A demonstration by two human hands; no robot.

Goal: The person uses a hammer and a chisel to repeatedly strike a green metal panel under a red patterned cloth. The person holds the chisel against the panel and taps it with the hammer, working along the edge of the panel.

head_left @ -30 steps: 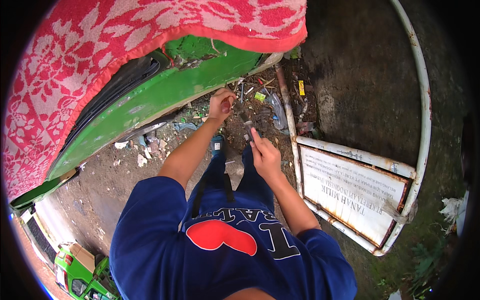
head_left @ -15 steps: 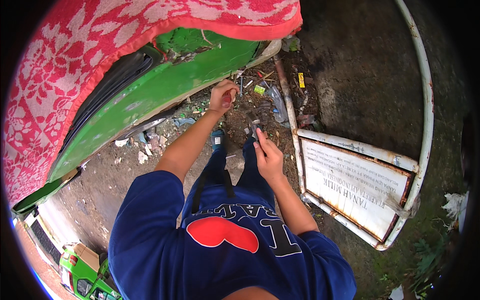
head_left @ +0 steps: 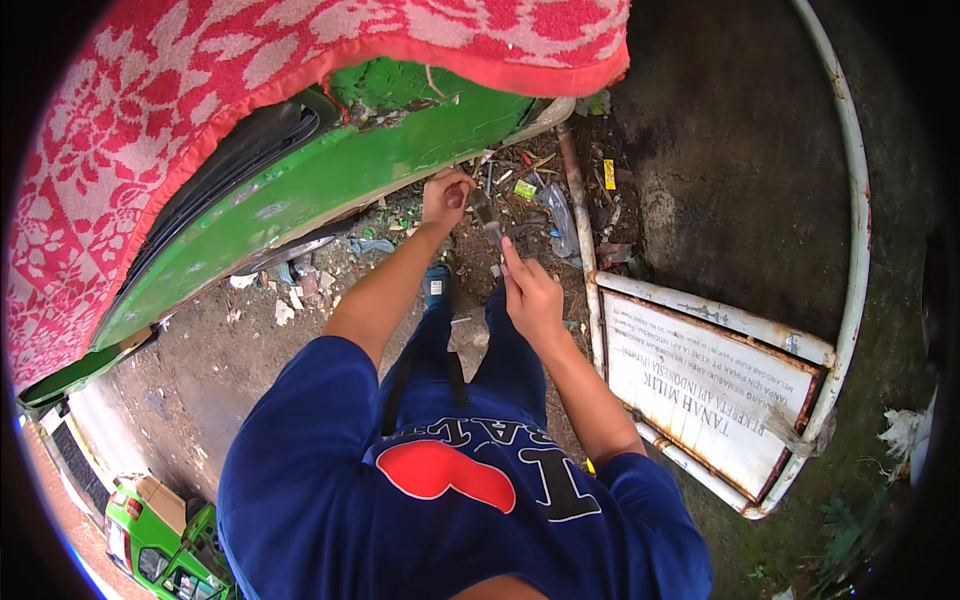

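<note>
My left hand (head_left: 437, 205) is closed around a tool with a rounded reddish-brown handle (head_left: 455, 195), beside the lower edge of a green car body (head_left: 390, 150). The hand and the car hide the tool's far end, so its kind cannot be made out. My right hand (head_left: 533, 300) grips a hammer (head_left: 486, 213), index finger stretched along its shaft. The hammer's dark head is close to the end of the handle in my left hand; whether they touch I cannot tell. Some paint on the car is chipped and torn.
A red-and-pink floral cloth (head_left: 270, 60) drapes over the car. Litter, including a plastic bag (head_left: 563, 225), covers the ground ahead of my feet. On the right stands a rusty white pipe frame (head_left: 860, 200) with a white signboard (head_left: 690, 380). Another green vehicle (head_left: 150, 535) is at lower left.
The hammer in my right hand has swung up and left, toward the handle in my left hand. My left hand stays closed on its tool beside the car.
</note>
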